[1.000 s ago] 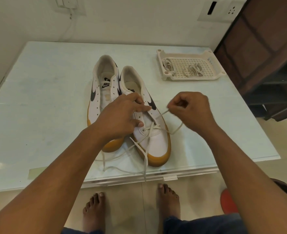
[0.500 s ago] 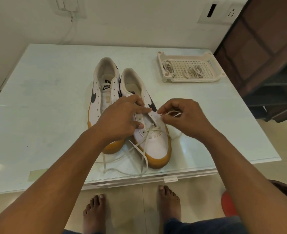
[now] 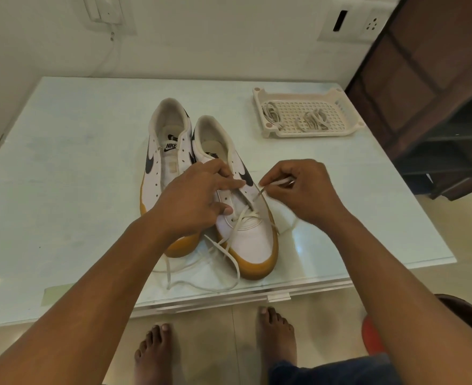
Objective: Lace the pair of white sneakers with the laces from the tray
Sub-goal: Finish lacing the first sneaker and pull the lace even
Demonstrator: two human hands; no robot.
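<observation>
Left sneaker (image 3: 157, 176) unlaced, mid-table (image 3: 62, 162); left hand (image 3: 193, 201) clamped on right sneaker (image 3: 254, 240) at its left eyelet flap; that shoe sits touching the left one, lower eyelets crossed, slack trailing off the toe; right hand (image 3: 304, 193) pinching lace (image 3: 276, 182) end beside right eyelet row; tray (image 3: 351, 126) far right, spare laces (image 3: 312, 120) inside.

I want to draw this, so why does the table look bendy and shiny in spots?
Head view: the wide lens bows the table edges and swells the near forearms; pale glare sits on the glass at far left and beside the right hand; the tray looks sharp.
</observation>
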